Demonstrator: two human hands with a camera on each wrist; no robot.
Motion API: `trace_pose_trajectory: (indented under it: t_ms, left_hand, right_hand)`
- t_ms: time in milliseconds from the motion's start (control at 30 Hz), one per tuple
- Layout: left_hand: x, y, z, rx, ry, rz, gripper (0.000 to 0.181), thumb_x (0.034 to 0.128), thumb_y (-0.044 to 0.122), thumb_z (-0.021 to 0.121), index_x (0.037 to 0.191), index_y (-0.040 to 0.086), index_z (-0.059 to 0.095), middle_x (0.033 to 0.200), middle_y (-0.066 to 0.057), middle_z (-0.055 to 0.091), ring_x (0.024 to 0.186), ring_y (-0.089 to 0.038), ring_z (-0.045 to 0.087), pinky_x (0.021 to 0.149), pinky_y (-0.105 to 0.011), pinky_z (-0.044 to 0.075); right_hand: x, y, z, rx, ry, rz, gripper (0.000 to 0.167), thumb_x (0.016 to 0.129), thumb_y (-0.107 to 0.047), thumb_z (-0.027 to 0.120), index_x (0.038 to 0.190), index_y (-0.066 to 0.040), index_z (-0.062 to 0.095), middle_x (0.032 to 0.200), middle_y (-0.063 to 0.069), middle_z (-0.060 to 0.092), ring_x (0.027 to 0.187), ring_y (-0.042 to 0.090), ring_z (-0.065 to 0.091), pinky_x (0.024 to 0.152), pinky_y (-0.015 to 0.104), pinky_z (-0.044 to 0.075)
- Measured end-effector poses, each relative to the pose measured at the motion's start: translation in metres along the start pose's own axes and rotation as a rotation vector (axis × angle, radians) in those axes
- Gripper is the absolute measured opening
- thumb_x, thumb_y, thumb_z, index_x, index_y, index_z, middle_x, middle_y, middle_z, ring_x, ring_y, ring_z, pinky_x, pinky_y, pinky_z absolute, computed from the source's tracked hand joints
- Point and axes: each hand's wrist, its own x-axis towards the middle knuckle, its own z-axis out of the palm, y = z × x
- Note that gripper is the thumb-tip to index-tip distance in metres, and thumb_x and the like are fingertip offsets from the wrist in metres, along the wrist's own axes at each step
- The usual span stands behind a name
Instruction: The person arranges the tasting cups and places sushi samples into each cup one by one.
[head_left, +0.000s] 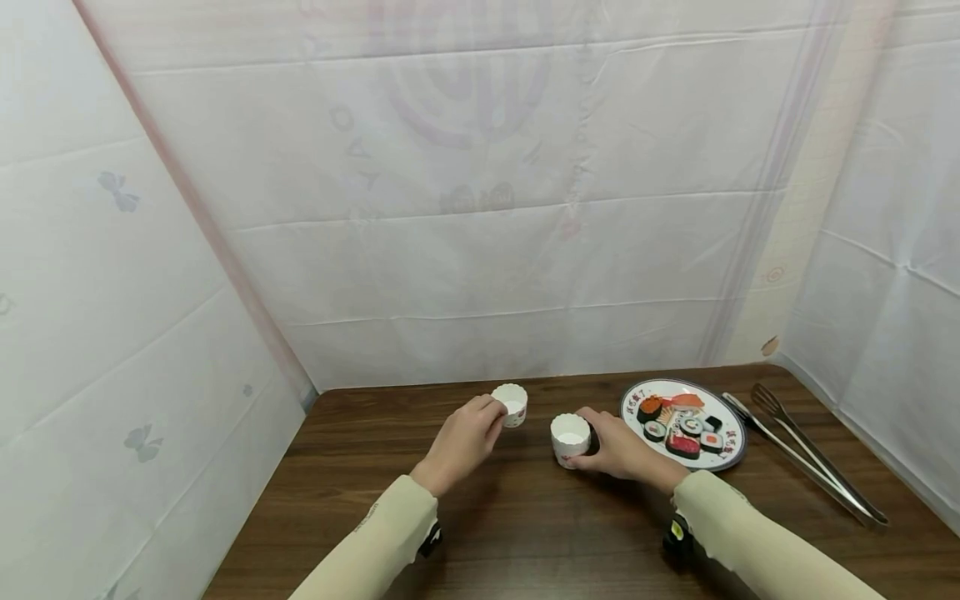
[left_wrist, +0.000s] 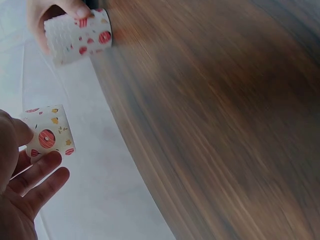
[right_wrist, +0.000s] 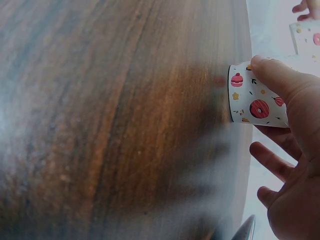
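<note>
Nearest come your left sleeve [head_left: 375,533] and right sleeve [head_left: 757,533], reaching in over the brown table [head_left: 547,533]. Your right hand [head_left: 618,447] grips the right cup [head_left: 566,454]: thumb on its near wall, a finger round the far side, two lower fingers clear of it. The right cup sits just left of that palm, mouth up; you can't tell whether its base touches the wood. A little farther off, your left hand [head_left: 467,433] pinches the left cup [head_left: 514,415] at its side, which lies just right of the fingertips, apart from the right cup; the outermost finger you can see in the left wrist view stands free.

Both cups look like printed paper, so expect them to be very light and springy rather than rigid, with thin walls likely to dent if you squeeze. They probably won't slip much when dry. Hold them low, near the base, with thumb and fingers opposite; the wavy rim would likely bend first.

Out to the right of your right fingers lie the sushi plate [head_left: 632,397] and, beyond it, the tongs [head_left: 813,458]. Past all your fingertips hangs the white cloth [head_left: 480,275].
</note>
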Motion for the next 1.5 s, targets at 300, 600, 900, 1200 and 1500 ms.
trace_pose_trajectory:
  t_ms: [300, 600, 900, 1200, 1500]
  left_hand:
    - [-0.026, -0.027, -0.014, 0.036, -0.032, -0.095, 0.009, 0.0921, 0.001, 0.075, 0.097, 0.007, 0.070, 0.095, -0.003, 0.068, 0.082, -0.018, 0.067, 0.068, -0.033, 0.057]
    - [-0.049, -0.045, -0.021, 0.071, -0.039, -0.171, 0.011, 0.0896, -0.001, 0.077, 0.093, 0.007, 0.070, 0.090, -0.003, 0.067, 0.077, -0.016, 0.066, 0.065, -0.032, 0.056]
    - [-0.071, -0.061, -0.027, 0.071, -0.054, -0.253, 0.011, 0.0889, -0.005, 0.075, 0.090, 0.004, 0.070, 0.086, -0.003, 0.065, 0.073, -0.015, 0.064, 0.062, -0.032, 0.054]
    - [-0.089, -0.077, -0.036, 0.109, -0.032, -0.286, 0.011, 0.0871, -0.006, 0.075, 0.089, 0.003, 0.070, 0.083, -0.006, 0.065, 0.069, -0.018, 0.063, 0.058, -0.036, 0.052]
    - [-0.106, -0.088, -0.044, 0.144, -0.023, -0.364, 0.011, 0.0851, -0.008, 0.075, 0.086, 0.001, 0.069, 0.081, -0.009, 0.065, 0.068, -0.022, 0.065, 0.057, -0.040, 0.052]
  right_hand:
    - [-0.001, 0.003, 0.002, -0.008, -0.005, 0.010, 0.064, 0.081, -0.039, 0.088, 0.131, -0.010, 0.058, 0.112, 0.004, 0.066, 0.103, 0.025, 0.064, 0.085, 0.047, 0.054]
    - [-0.002, 0.003, 0.002, -0.012, -0.004, 0.036, 0.064, 0.080, -0.039, 0.089, 0.130, -0.011, 0.059, 0.111, 0.004, 0.065, 0.103, 0.025, 0.063, 0.086, 0.048, 0.054]
    - [-0.002, 0.002, 0.003, -0.009, -0.013, 0.031, 0.065, 0.082, -0.039, 0.087, 0.132, -0.010, 0.058, 0.113, 0.003, 0.066, 0.104, 0.024, 0.063, 0.087, 0.048, 0.054]
    - [-0.001, 0.002, 0.004, -0.015, -0.011, 0.025, 0.064, 0.082, -0.038, 0.088, 0.132, -0.011, 0.058, 0.112, 0.003, 0.066, 0.104, 0.024, 0.062, 0.087, 0.048, 0.054]
    - [0.000, 0.002, 0.003, -0.022, -0.015, 0.021, 0.064, 0.082, -0.039, 0.087, 0.132, -0.011, 0.058, 0.112, 0.004, 0.066, 0.104, 0.025, 0.062, 0.087, 0.048, 0.054]
